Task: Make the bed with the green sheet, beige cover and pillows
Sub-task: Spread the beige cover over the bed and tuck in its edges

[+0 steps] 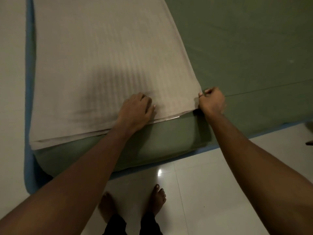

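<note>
Cover step, we think: the folded beige cover lies at 10 o'clock on the green sheet. Our left hand presses flat on its near edge; our right hand pinches its corner. Next: unfold twd 2 o'clock.

No readable text, label, brand, number or sign appears on anything here.

The beige cover, faintly striped and folded into a long layered strip, lies flat on the left part of the green sheet. The sheet is stretched smooth and hangs down the near side.
</note>
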